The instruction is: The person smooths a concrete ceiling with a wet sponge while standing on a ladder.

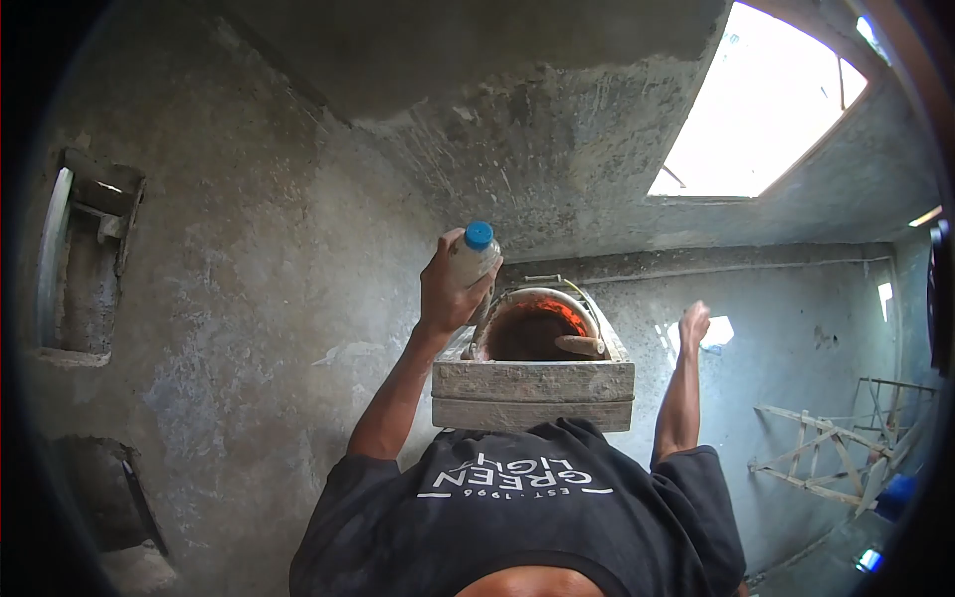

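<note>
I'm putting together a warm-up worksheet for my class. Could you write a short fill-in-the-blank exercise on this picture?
1. The left hand grips a bottle.
Its cap is coloured ____.
2. The year printed on the dark shirt is ____.
3. The bright opening lies toward the picture's upper ____ corner.

Missing words: blue; 1996; right.
</note>
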{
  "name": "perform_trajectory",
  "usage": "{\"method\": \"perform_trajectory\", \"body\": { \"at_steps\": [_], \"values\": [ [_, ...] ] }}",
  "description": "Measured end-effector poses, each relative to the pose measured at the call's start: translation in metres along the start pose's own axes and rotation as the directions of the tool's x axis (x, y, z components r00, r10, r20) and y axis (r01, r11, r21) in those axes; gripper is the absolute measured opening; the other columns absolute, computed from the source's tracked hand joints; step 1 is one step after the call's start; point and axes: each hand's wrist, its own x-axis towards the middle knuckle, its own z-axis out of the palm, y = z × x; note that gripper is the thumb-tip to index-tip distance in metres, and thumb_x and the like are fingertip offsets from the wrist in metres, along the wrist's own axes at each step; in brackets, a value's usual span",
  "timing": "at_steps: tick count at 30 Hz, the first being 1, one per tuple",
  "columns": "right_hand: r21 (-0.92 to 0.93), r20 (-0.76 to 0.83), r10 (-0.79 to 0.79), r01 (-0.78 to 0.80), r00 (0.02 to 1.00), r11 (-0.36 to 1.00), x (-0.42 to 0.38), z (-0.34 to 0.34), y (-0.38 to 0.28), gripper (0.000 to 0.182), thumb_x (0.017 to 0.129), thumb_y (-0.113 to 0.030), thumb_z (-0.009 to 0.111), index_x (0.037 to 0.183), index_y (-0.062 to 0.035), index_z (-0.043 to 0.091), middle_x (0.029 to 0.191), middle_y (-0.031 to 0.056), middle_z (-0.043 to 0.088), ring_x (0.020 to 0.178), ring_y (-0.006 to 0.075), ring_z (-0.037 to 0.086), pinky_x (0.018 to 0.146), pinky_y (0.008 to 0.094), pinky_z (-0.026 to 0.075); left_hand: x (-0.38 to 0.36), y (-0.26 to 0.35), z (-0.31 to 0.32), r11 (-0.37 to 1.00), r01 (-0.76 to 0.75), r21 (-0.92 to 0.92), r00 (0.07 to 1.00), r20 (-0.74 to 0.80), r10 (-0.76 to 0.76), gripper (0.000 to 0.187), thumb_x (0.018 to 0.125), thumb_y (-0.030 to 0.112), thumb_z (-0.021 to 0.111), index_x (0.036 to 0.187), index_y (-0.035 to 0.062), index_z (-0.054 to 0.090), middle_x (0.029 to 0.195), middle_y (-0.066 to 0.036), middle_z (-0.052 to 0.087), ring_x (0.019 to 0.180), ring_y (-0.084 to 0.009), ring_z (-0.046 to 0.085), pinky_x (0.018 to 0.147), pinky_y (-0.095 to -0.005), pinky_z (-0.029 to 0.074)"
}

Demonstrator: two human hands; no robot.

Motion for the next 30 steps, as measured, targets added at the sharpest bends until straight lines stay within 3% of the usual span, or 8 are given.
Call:
{"method": "perform_trajectory", "body": {
  "at_steps": [1, 3, 6, 9, 14, 17, 23, 30],
  "values": [
    [-0.064, 0.119, 0.092, -0.085, 0.989, 0.994, -0.015, 0.010, 0.020, 0.026, 0.075, -0.013, 0.073, 0.096, 0.0003, 0.066, 0.085, 0.0109, 0.069, 0.073, 0.0242, 0.067, 0.068, 0.0356, 0.055, -0.005, -0.002, -0.004, 1.000, 0.023, -0.015, 1.000, 0.005, -0.023, 0.048, 0.075, 0.021, 0.079, 0.111, 0.0044, 0.051, 0.093, -0.012, 0.067, 0.085, -0.0222, 0.068, 0.074, -0.0348, 0.053],
    [0.583, 0.506, 0.156, -0.470, 0.848, 0.663, -0.046, 0.018, 0.038, 0.030, 0.072, -0.013, 0.076, 0.097, 0.0016, 0.067, 0.082, 0.0134, 0.069, 0.071, 0.0220, 0.067, 0.065, 0.0327, 0.054, -0.004, -0.009, -0.005, 0.998, 0.052, -0.038, 0.999, 0.001, -0.052, 0.048, 0.075, 0.021, 0.079, 0.110, 0.0037, 0.052, 0.092, -0.012, 0.067, 0.083, -0.0211, 0.067, 0.074, -0.0342, 0.053],
    [0.348, 0.279, 0.277, -0.366, 0.919, 0.863, -0.071, 0.018, 0.021, 0.031, 0.074, -0.011, 0.072, 0.101, 0.0033, 0.066, 0.086, 0.0144, 0.068, 0.074, 0.0192, 0.066, 0.064, 0.0301, 0.053, -0.018, -0.015, -0.010, 0.993, 0.114, -0.014, 0.990, -0.077, -0.115, 0.045, 0.076, 0.020, 0.079, 0.107, 0.0035, 0.051, 0.088, -0.010, 0.066, 0.078, -0.0175, 0.065, 0.073, -0.0323, 0.052],
    [0.562, 0.390, 0.214, -0.416, 0.895, 0.715, -0.073, 0.002, -0.019, 0.025, 0.078, -0.008, 0.071, 0.099, 0.0047, 0.065, 0.082, 0.0105, 0.066, 0.069, 0.0165, 0.064, 0.059, 0.0264, 0.053, -0.030, -0.030, -0.009, 0.985, 0.166, -0.050, 0.975, -0.144, -0.171, 0.044, 0.076, 0.018, 0.079, 0.106, 0.0044, 0.051, 0.086, -0.008, 0.064, 0.077, -0.0162, 0.063, 0.072, -0.0322, 0.052],
    [0.752, 0.220, -0.371, 0.085, 0.902, 0.653, -0.060, -0.058, -0.138, 0.021, 0.082, -0.013, 0.071, 0.097, 0.0018, 0.065, 0.087, 0.0094, 0.068, 0.077, 0.0152, 0.064, 0.068, 0.0291, 0.053, -0.048, -0.053, -0.010, 0.974, 0.204, -0.100, 0.957, -0.190, -0.219, 0.042, 0.076, 0.018, 0.079, 0.105, 0.0045, 0.051, 0.087, -0.007, 0.064, 0.078, -0.0148, 0.063, 0.072, -0.0321, 0.052],
    [0.824, 0.345, -0.584, 0.061, 0.735, 0.563, -0.072, -0.087, -0.215, 0.020, 0.084, -0.013, 0.068, 0.097, 0.0019, 0.066, 0.086, 0.0086, 0.069, 0.078, 0.0125, 0.064, 0.070, 0.0273, 0.052, -0.065, -0.070, -0.022, 0.926, 0.373, -0.054, 0.912, -0.164, -0.377, 0.051, 0.073, 0.024, 0.083, 0.108, 0.0053, 0.051, 0.093, -0.009, 0.063, 0.084, -0.0197, 0.063, 0.077, -0.0338, 0.052],
    [0.577, 0.695, -0.680, 0.385, 0.233, 0.721, -0.139, -0.030, -0.274, 0.019, 0.081, -0.011, 0.066, 0.098, -0.0046, 0.069, 0.085, 0.0102, 0.070, 0.077, 0.0191, 0.067, 0.072, 0.0326, 0.053, -0.077, -0.093, -0.047, 0.906, 0.414, -0.086, 0.864, -0.276, -0.421, 0.056, 0.071, 0.026, 0.084, 0.110, 0.0039, 0.051, 0.096, -0.009, 0.063, 0.086, -0.0197, 0.063, 0.079, -0.0330, 0.052],
    [0.462, 0.787, -0.617, 0.668, -0.005, 0.584, -0.196, 0.101, -0.204, 0.020, 0.085, -0.009, 0.052, 0.097, -0.0020, 0.066, 0.092, 0.0226, 0.066, 0.079, 0.0382, 0.064, 0.072, 0.0436, 0.053, -0.093, -0.127, -0.070, 0.902, 0.421, 0.097, 0.880, -0.286, -0.380, 0.062, 0.068, 0.024, 0.086, 0.113, 0.0027, 0.050, 0.107, -0.010, 0.057, 0.093, -0.0214, 0.061, 0.081, -0.0344, 0.052]
  ]
}}
